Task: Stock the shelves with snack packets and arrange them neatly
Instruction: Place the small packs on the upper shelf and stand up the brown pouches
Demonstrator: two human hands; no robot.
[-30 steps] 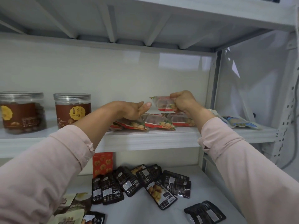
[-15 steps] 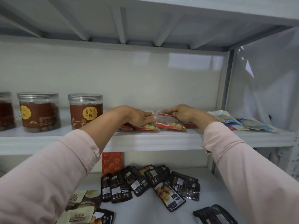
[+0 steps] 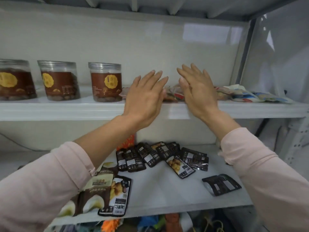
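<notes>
Nearest, two pink sleeves (image 3: 41, 181) reach forward. Below the hands, on the lower shelf (image 3: 167, 190), black packets (image 3: 150, 156) lie scattered, some overlapping; brown packets (image 3: 93, 195) lie under the left forearm. Both hands are raised in front of the upper shelf (image 3: 66, 109) edge and hold nothing. The left hand (image 3: 145, 99) has straight fingers, a little spread; the right hand (image 3: 199, 96) is also flat, with fingers spread. Between and behind the two hands, red packets (image 3: 173, 94) lie flat on the upper shelf, partly hidden; I cannot tell if a hand touches them. Left of the left hand stand three jars (image 3: 105, 82). Right of the right hand lie blue-white packets (image 3: 250, 95)
</notes>
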